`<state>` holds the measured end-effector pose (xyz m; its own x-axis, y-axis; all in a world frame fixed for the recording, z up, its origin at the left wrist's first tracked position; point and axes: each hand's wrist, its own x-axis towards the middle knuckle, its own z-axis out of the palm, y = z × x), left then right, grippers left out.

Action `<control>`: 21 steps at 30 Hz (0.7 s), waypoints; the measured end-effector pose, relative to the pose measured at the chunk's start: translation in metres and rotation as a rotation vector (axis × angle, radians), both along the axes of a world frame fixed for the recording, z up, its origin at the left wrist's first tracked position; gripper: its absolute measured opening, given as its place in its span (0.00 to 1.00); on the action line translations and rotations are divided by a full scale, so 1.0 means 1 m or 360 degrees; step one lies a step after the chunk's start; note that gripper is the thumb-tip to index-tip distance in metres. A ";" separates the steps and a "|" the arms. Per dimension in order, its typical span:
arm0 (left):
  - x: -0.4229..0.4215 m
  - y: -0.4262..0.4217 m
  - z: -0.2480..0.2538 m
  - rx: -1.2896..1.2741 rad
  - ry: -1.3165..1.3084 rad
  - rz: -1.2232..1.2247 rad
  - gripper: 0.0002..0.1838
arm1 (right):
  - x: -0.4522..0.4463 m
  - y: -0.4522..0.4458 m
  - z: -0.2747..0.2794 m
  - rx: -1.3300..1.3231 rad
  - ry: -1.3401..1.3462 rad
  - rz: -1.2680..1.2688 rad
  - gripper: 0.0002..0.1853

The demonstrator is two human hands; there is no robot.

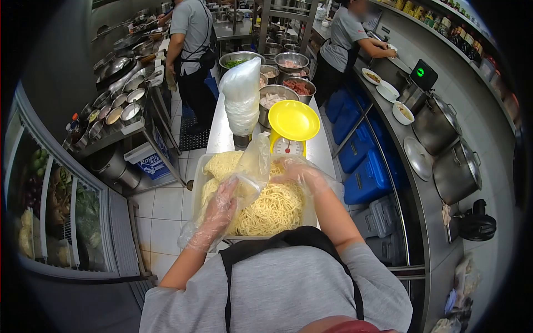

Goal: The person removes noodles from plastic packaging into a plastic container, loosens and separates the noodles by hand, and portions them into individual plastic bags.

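My left hand [221, 204], in a clear plastic glove, is closed on the edge of a clear plastic bag [256, 161]. The bag stands up over a pale rectangular tub [198, 186] full of yellow noodles [272, 208]. At the tub's far right side, my right hand [300, 173], also gloved, reaches into the noodles with its fingers curled around some of them beside the bag. Filled bags of noodles [222, 165] lie in the tub's left part. Just beyond stands a yellow kitchen scale [288, 147] with a round yellow pan [294, 120].
A tall stack of plastic bags [242, 97] stands left of the scale. Behind are metal bowls of meat [298, 86] and greens [233, 61]. Two co-workers [191, 41] [344, 41] stand farther off. Large pots [456, 172] line the right counter; blue bins [366, 177] sit below.
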<state>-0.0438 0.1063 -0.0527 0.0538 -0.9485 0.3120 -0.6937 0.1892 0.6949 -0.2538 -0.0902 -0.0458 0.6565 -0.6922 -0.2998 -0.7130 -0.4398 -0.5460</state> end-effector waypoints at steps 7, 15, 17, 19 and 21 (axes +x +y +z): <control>0.000 -0.002 -0.002 -0.0014 0.0008 0.0006 0.27 | 0.034 0.016 0.000 -0.0050 0.0471 -0.0188 0.43; 0.002 0.000 0.000 -0.0003 0.0047 0.0042 0.28 | -0.002 0.023 0.001 -0.0138 -0.0550 -0.0224 0.35; 0.001 -0.001 0.000 -0.0024 0.0038 0.0037 0.27 | -0.008 0.034 0.028 -0.0287 -0.0562 -0.0101 0.35; 0.002 -0.003 -0.005 0.0030 0.0121 0.0052 0.27 | -0.015 0.045 0.040 -0.0403 -0.0592 -0.0030 0.35; 0.001 -0.004 -0.004 0.0092 0.0194 0.0051 0.26 | -0.014 0.055 0.030 -0.0408 -0.0598 0.0093 0.35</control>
